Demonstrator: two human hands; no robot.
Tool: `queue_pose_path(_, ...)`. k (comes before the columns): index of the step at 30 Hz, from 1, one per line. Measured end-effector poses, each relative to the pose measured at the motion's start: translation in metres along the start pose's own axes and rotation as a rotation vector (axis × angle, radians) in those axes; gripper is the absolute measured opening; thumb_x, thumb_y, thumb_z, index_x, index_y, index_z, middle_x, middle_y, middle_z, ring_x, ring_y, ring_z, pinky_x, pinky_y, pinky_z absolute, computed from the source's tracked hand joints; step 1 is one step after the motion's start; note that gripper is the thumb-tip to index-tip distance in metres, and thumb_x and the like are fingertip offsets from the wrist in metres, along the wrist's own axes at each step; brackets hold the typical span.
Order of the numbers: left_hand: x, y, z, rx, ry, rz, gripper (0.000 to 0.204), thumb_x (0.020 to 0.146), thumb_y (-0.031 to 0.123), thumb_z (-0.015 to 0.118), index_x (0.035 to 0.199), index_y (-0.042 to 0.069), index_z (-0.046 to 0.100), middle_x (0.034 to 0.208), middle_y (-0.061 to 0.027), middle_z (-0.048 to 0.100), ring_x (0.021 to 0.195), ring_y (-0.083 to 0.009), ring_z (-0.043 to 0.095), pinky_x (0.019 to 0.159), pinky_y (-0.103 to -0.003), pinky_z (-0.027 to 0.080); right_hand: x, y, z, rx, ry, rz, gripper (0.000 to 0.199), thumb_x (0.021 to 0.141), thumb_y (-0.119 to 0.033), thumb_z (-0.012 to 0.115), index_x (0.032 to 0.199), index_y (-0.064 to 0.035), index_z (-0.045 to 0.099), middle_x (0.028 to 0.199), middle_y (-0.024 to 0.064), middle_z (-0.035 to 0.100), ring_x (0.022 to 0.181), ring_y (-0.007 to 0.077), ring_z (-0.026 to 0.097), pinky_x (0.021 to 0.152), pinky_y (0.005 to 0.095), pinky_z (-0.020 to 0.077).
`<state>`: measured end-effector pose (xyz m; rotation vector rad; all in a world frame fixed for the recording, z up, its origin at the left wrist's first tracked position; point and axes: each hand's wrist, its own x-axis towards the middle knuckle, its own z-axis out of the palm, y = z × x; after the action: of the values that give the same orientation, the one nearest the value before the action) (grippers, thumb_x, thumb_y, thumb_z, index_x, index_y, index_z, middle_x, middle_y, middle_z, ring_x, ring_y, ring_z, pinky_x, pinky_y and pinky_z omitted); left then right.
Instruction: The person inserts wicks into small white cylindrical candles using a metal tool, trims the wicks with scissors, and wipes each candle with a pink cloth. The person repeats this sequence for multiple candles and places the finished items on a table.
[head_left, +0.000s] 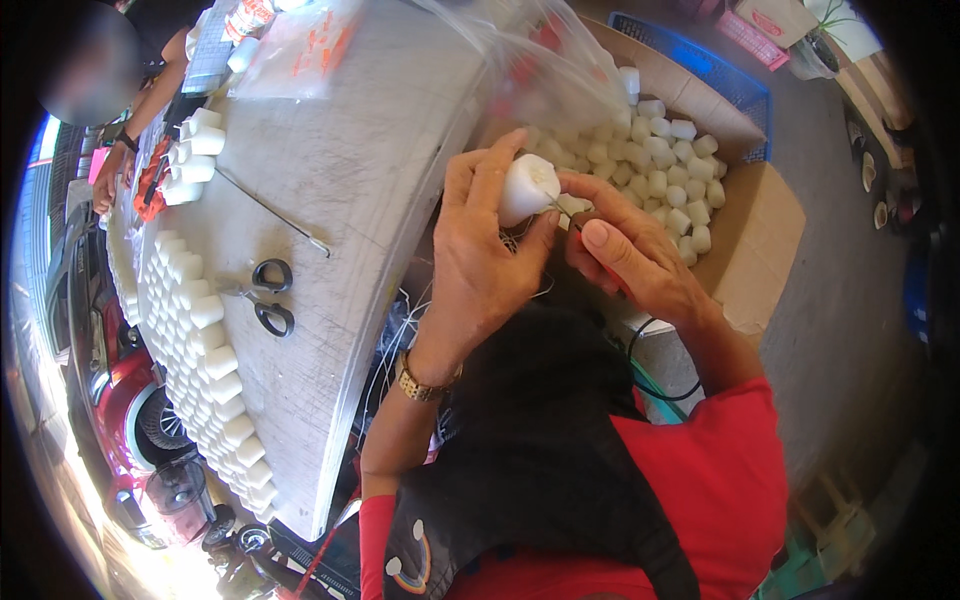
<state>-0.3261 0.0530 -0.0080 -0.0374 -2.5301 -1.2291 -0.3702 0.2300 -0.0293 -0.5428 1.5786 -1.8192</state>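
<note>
- Close to the chest, above the black apron, both hands meet. The left hand is curled round a white plug, thumb and fingers pinching it from the sides, so it stands up out of the fist, near the person's own midline.
- Just right of it, the right hand is closed narrowly on a thin tool; its red handle barely shows under the fingers. The tip points left and touches the plug's lower right side.
- So the plug lies left of and slightly above the right hand, and the tool's long axis runs nearly level, from right to left, across the plug's upright axis.
- Left of the hands, a grey board carries black scissors, a long wire and rows of white plugs along its far-left edge.
- Beyond the hands, a cardboard box holds loose plugs, well apart from the held one.
- Farthest, at upper left, another person's arm rests by the board.
</note>
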Motion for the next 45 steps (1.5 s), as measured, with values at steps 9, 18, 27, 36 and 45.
queue_pose_path(9, -0.012, -0.011, -0.017, -0.215, -0.041, -0.085, 0.04, 0.08, 0.001, 0.069, 0.117, 0.002, 0.054, 0.106, -0.018, 0.062, 0.098, -0.0368, 0.064, 0.085, -0.039, 0.051, 0.006, -0.005, -0.003, 0.027, -0.009, 0.022, 0.058, 0.096, -0.041, 0.055, 0.141, -0.0057, 0.044, 0.072, -0.0024, 0.048, 0.061, 0.0052, 0.042, 0.055, 0.0203, 0.0328)
queue_pose_path(18, -0.06, 0.026, -0.012, -0.657, 0.036, -0.201, 0.056, 0.097, 0.031, 0.055, 0.139, 0.005, 0.029, 0.148, -0.0262, 0.02, 0.14, -0.0392, 0.028, 0.112, -0.054, 0.02, 0.018, 0.026, 0.056, 0.081, 0.115, -0.191, 0.076, 0.076, -0.026, 0.08, 0.14, -0.0042, 0.043, 0.124, 0.0068, 0.056, 0.113, 0.0172, 0.054, 0.096, 0.0316, 0.0447)
queue_pose_path(27, -0.188, -0.013, -0.052, -0.263, 0.09, -0.23, 0.05, 0.09, 0.033, 0.062, 0.13, 0.004, 0.053, 0.126, -0.0224, 0.057, 0.123, -0.0373, 0.053, 0.11, -0.055, 0.031, 0.0, -0.041, -0.006, 0.302, -0.2, -0.531, 0.062, 0.077, -0.03, 0.064, 0.126, 0.0043, 0.047, 0.092, 0.0074, 0.049, 0.072, 0.0149, 0.046, 0.066, 0.032, 0.0376)
queue_pose_path(36, -0.32, -0.07, -0.069, 1.004, 0.398, -0.794, 0.023, 0.086, 0.017, 0.064, 0.106, 0.005, 0.065, 0.1, -0.0129, 0.065, 0.098, -0.033, 0.062, 0.105, -0.054, 0.037, 0.01, -0.107, -0.013, 0.016, -0.586, -0.615, 0.071, 0.069, -0.032, 0.064, 0.122, 0.011, 0.047, 0.091, 0.0173, 0.05, 0.066, 0.0193, 0.05, 0.059, 0.0327, 0.0382)
queue_pose_path(45, -0.355, 0.008, -0.084, -0.018, 0.255, -0.805, 0.01, 0.089, 0.013, 0.062, 0.09, 0.005, 0.067, 0.076, -0.0117, 0.063, 0.069, -0.0271, 0.064, 0.068, -0.036, 0.053, 0.026, 0.053, 0.158, -0.744, -0.961, -0.191, 0.054, 0.067, -0.026, 0.077, 0.114, -0.0032, 0.063, 0.107, 0.012, 0.067, 0.091, 0.0231, 0.066, 0.083, 0.0321, 0.0506)
